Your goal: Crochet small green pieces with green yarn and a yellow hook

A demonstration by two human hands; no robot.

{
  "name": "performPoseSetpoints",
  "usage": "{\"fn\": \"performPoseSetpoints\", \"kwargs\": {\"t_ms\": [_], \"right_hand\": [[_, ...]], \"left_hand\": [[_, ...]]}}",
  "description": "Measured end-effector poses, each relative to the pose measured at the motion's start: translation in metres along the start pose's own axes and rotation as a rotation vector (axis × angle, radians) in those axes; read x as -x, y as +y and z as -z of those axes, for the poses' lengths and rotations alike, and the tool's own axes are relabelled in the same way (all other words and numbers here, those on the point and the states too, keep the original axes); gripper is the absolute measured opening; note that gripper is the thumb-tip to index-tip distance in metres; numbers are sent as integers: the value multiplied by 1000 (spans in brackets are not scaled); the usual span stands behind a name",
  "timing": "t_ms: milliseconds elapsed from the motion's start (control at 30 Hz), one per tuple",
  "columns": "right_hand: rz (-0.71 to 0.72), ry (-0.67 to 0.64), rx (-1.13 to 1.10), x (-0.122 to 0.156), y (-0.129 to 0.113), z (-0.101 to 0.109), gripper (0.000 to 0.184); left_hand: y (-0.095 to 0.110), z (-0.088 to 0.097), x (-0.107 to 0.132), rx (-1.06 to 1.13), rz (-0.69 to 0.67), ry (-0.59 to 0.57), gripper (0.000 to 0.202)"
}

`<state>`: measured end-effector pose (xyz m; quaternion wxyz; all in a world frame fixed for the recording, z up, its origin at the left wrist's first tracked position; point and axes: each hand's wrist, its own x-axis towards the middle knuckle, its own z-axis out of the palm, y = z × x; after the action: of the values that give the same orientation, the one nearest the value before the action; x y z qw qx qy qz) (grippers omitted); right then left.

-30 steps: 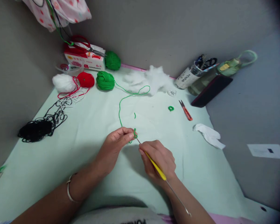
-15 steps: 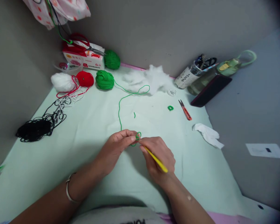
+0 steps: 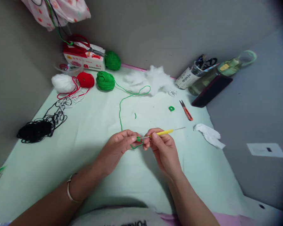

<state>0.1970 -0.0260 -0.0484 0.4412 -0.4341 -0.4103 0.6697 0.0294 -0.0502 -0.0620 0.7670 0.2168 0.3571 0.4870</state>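
My left hand pinches a small piece of green crochet work between thumb and fingers. My right hand is closed on a crochet hook with a yellow handle and a metal shaft at each end. The hook's left shaft reaches to the green piece; whether its tip is inside a stitch is too small to tell. A loose green tail hangs under the piece between the two hands. From my left hand the green yarn runs up the table to a green yarn ball.
Thread snips, a green ring and a crumpled tissue lie to the right. White stuffing, a pen cup and a phone stand behind. Black yarn, white yarn and a tissue box are left.
My right hand has turned, swinging the hook from slanting down toward me to lying nearly level and pointing right. My left hand stays put, holding the green piece.
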Motion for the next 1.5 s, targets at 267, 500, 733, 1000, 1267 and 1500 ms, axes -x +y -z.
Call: {"fn": "performPoseSetpoints", "kwargs": {"t_ms": [267, 500, 733, 1000, 1267, 1500], "right_hand": [[163, -52, 126, 3, 6, -2, 15], [90, -48, -14, 2, -3, -1, 16], [104, -54, -108, 4, -17, 3, 18], [175, -57, -104, 5, -18, 1, 14], [344, 10, 60, 14, -14, 3, 10], [316, -63, 14, 13, -14, 5, 11]], "left_hand": [[0, -3, 2, -106, -30, -65, 13], [12, 0, 4, -323, -77, 45, 19], [83, 68, 21, -1116, -187, 238, 32], [73, 19, 44, -549, -195, 64, 49], [18, -56, 1, 277, -77, -42, 54], [30, -54, -12, 121, -457, 64, 63]]}}
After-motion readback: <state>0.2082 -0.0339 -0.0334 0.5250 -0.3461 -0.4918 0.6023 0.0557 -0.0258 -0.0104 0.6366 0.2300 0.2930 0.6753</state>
